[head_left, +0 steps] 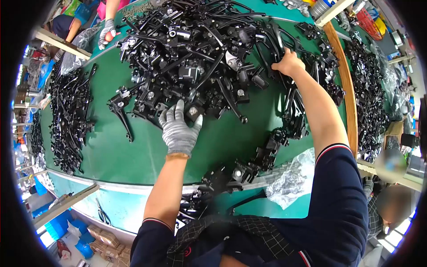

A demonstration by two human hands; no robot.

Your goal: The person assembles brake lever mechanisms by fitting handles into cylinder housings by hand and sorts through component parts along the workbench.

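My left hand (180, 129), in a grey glove, rests at the lower edge of a large pile of black lever parts (191, 66) on the green table (133, 160). Its fingers are spread and touch the parts. Bare and farther right, my right hand (289, 63) reaches to the pile's right side, its fingers bent at black levers (279, 38); whether it grips one is too small to tell. A single black lever part (120, 111) lies left of the pile.
More black parts lie in a row (69, 120) at the left and along a wooden rail (347, 89) at the right. Clear plastic (291, 178) lies at the front edge. A co-worker's gloved hand (106, 34) is at the upper left. Scissors (102, 212) lie lower left.
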